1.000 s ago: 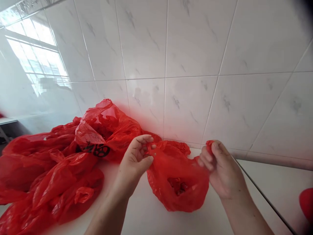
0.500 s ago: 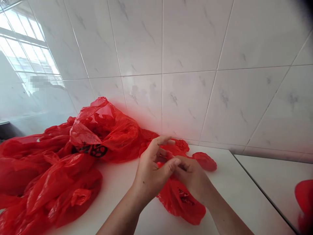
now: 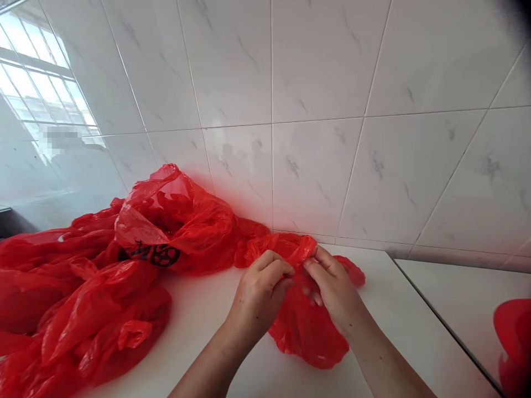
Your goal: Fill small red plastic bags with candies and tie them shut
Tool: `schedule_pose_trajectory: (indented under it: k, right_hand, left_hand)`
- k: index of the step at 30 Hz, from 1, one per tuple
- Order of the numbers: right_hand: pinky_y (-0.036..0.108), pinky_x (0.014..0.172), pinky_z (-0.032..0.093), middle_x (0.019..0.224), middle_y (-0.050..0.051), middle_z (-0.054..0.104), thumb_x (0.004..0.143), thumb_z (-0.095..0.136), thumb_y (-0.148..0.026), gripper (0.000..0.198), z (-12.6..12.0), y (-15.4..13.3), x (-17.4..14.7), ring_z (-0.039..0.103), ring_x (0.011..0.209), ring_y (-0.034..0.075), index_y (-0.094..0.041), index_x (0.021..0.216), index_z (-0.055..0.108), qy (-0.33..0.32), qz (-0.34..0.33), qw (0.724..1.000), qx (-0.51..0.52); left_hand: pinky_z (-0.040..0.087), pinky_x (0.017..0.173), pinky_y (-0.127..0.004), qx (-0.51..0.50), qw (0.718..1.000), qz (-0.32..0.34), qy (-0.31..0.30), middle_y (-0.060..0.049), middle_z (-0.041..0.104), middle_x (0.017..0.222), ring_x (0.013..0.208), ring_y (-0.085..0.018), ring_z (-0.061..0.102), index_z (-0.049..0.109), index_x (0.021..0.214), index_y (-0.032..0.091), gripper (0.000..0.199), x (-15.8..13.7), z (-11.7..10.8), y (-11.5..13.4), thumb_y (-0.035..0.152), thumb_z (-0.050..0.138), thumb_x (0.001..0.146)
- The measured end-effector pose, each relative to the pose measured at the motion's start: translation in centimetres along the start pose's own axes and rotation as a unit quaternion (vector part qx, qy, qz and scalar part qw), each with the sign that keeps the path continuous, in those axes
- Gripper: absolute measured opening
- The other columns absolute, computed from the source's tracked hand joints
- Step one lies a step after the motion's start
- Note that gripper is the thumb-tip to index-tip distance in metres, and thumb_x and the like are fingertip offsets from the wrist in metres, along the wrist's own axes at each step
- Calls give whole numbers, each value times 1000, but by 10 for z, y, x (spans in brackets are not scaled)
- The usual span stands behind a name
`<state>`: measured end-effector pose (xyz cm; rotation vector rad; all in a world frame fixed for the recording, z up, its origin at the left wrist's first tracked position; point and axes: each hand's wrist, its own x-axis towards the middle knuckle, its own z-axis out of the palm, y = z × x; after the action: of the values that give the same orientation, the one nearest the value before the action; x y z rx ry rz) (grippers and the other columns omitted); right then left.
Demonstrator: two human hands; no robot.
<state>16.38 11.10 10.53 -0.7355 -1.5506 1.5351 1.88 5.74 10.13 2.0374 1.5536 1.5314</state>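
Between my hands hangs a thin red plastic bag (image 3: pixel 309 337), its lower part resting on the white tabletop (image 3: pixel 203 320). My right hand (image 3: pixel 338 284) pinches the bag's upper edge between thumb and forefinger. My left hand (image 3: pixel 261 293) is closed at the bag's left side, fingers curled and thumb tucked in, gripping the film. Just behind my hands lies more crumpled red plastic (image 3: pixel 286 243). A small flattened red bag (image 3: pixel 352 271) shows past my right hand, partly hidden by it.
A large heap of crumpled red bags (image 3: pixel 95 309) covers the left; one bag (image 3: pixel 178 221) there has black print. White marbled tiles (image 3: pixel 315 166) rise behind the table. A dark seam (image 3: pixel 440 320) runs along the right, with a red object (image 3: pixel 514 337) beyond it.
My hands have moved apart, the right one going up and pulling the bag's edge with it. The bag is spread wider, and its black print no longer shows.
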Motion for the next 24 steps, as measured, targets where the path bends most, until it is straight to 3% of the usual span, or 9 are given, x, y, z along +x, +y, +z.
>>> schedule_pose_trajectory:
  k: [3, 5, 7, 9, 13, 15, 19, 22, 24]
  right_hand:
    - [23, 50, 38, 60, -4, 55, 91, 45, -37, 17, -10, -8, 0, 40, 46, 8, -22, 88, 52, -67, -11, 998, -5]
    - [24, 54, 39, 64, -3, 57, 89, 49, -34, 14, -17, -13, 0, 42, 49, 8, -21, 83, 52, -131, -16, 991, -14]
    - [23, 55, 37, 63, -3, 54, 87, 50, -30, 16, -24, -17, -1, 42, 52, 8, -19, 76, 53, -173, -25, 984, -27]
    - [23, 54, 35, 60, -4, 48, 86, 47, -30, 21, -26, -20, -3, 40, 54, 8, -18, 70, 52, -187, -24, 981, -52]
    - [21, 51, 31, 63, -5, 40, 76, 56, -23, 11, -20, -21, -7, 36, 58, 9, -20, 71, 46, -148, 7, 976, -158]
    - [21, 50, 31, 67, -5, 44, 71, 55, -18, 11, -15, -14, -5, 39, 59, 10, -23, 78, 47, -75, -11, 968, -241]
    - [23, 45, 29, 62, -5, 47, 75, 47, -20, 23, -11, 2, 1, 42, 52, 12, -28, 95, 56, 68, -68, 919, -383]
    - [24, 46, 33, 58, -5, 50, 80, 42, -21, 30, -14, 1, 1, 44, 49, 13, -30, 101, 62, 39, -32, 940, -337]
    - [26, 55, 42, 70, -3, 59, 81, 43, -22, 31, -16, -5, 0, 55, 62, 14, -29, 103, 63, -13, -14, 967, -253]
  left_hand:
    - [42, 80, -30, -44, 997, -57, 35, -7, 59, 104, 95, -21, 55, 63, 77, 22, 9, 0, -3, -1, 15, 59, 79]
    - [39, 90, -34, -137, 985, -105, 10, -8, 57, 117, 110, -25, 51, 61, 76, 21, 4, 0, -4, 0, 19, 60, 80]
    - [42, 86, -32, -246, 956, -150, -52, -8, 61, 107, 101, -23, 55, 57, 77, 19, 7, -1, -4, 0, 23, 58, 82]
    - [43, 70, -25, -301, 932, -179, -93, -4, 60, 83, 77, -15, 55, 53, 77, 19, 8, -1, -2, -1, 23, 56, 82]
    - [33, 55, -20, -244, 949, -196, -50, 3, 50, 67, 59, -9, 41, 50, 74, 18, 7, -1, 2, -3, 12, 53, 76]
    - [33, 55, -20, -209, 958, -193, -37, 2, 51, 67, 60, -9, 41, 50, 72, 18, 9, -2, 2, -2, 11, 52, 76]
    - [34, 57, -21, -137, 973, -182, -40, 1, 56, 71, 65, -12, 46, 51, 71, 19, 9, -3, 3, 3, 17, 56, 77]
    - [35, 58, -23, -76, 981, -171, -40, 1, 57, 71, 66, -13, 48, 53, 71, 20, 8, -5, 3, 3, 19, 59, 77]
    - [37, 64, -24, -50, 988, -140, -36, 1, 58, 74, 71, -15, 51, 54, 71, 21, 9, -7, 2, -1, 17, 60, 76]
